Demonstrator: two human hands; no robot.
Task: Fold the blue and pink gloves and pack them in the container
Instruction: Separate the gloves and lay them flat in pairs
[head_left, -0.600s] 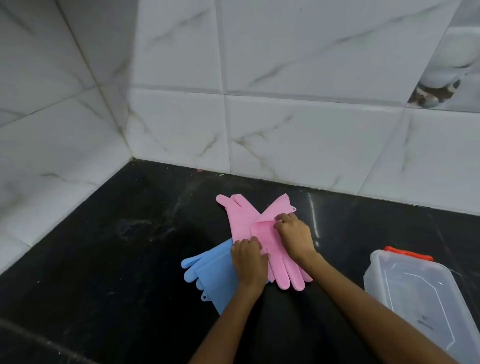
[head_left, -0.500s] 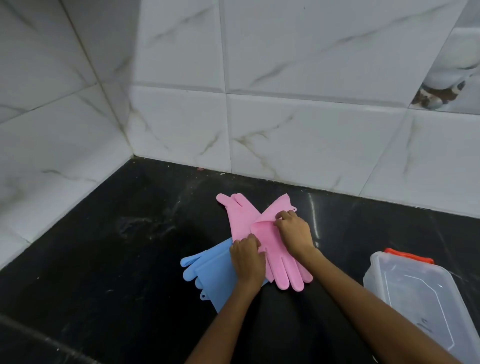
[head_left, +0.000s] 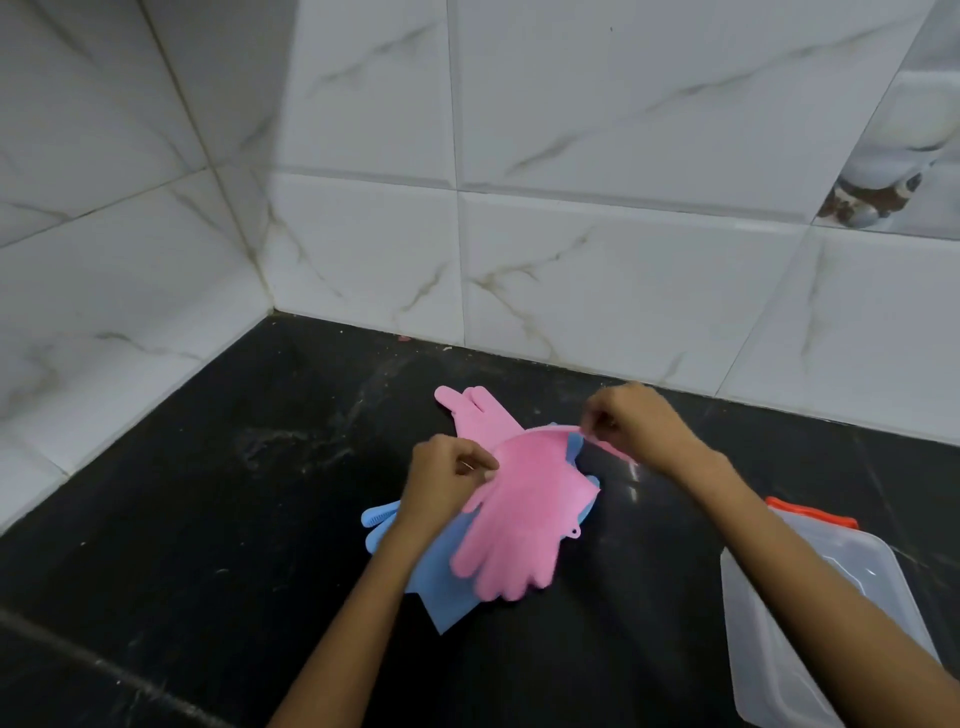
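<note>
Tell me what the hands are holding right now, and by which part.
Both hands pinch the top pink glove by its cuff rim: left hand at the left end, right hand at the far right end. Its fingers hang toward the person.

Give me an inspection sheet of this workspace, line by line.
Surface: black stone counter, dusty smears near the corner.
Job's things: top pink glove lifted at its cuff, fingers toward the camera; second pink glove flat behind it; blue gloves underneath; clear container at right, holding no gloves.
Clutter: small specks by the wall.
Grippers: left hand and right hand pinch the top pink glove's cuff.
Cables: nothing seen.
Surroundings: white marble-look wall tiles.
</note>
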